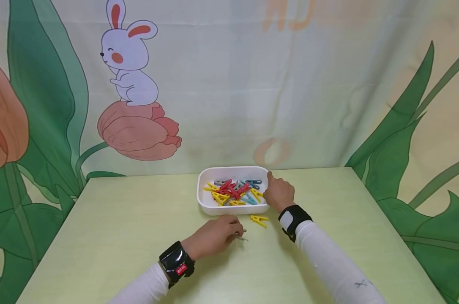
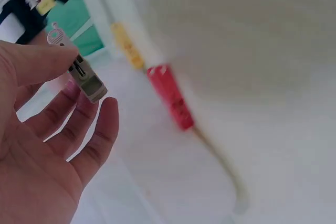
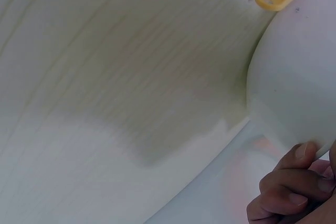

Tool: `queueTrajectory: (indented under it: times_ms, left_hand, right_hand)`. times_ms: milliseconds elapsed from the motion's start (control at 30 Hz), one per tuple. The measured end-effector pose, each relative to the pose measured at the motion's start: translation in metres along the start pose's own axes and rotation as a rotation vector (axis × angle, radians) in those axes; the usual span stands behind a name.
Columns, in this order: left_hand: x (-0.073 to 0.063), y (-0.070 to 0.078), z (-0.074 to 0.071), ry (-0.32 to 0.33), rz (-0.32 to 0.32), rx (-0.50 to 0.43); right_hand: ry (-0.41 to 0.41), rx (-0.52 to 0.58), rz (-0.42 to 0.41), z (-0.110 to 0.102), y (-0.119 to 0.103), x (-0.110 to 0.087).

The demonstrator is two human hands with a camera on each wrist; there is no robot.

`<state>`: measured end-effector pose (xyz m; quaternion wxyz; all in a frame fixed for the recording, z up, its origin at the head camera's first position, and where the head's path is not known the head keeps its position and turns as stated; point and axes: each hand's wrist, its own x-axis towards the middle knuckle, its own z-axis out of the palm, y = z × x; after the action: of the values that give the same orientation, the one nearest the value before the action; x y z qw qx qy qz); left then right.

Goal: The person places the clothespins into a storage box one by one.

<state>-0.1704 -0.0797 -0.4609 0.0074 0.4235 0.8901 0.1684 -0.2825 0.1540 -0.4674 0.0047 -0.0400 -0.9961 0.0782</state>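
Observation:
My left hand pinches a small grey clothespin between thumb and fingers, low over the table in front of the white tray. In the left wrist view its ring-shaped end points up past the thumb. With curled fingers, my right hand grips the tray's right end, thumb at the rim. Red clothespins, yellow ones and blue-grey ones lie heaped inside. One yellow clothespin lies on the table by the tray's front right corner, between both hands.
The light wood-grain table reaches back to a hanging cloth printed with a rabbit and plants. The tray stands near the table's far edge. A red clothespin and a yellow clothespin appear blurred beyond the left hand.

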Motion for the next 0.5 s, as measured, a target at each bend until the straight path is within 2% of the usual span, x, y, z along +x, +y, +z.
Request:
queueTrajectory:
  times_ms: [167, 367, 500]
  left_hand:
    - [0.006, 0.001, -0.021, 0.091, -0.018, -0.024]
    - [0.022, 0.0, -0.042, 0.214, -0.043, 0.014]
    - [0.032, -0.006, -0.049, 0.248, -0.084, 0.026]
  right_hand:
    - [-0.002, 0.003, -0.006, -0.002, 0.0, -0.001]
    - [-0.005, 0.009, -0.006, -0.005, 0.001, -0.002]
    - [-0.002, 0.011, -0.014, -0.002, 0.001, -0.001]
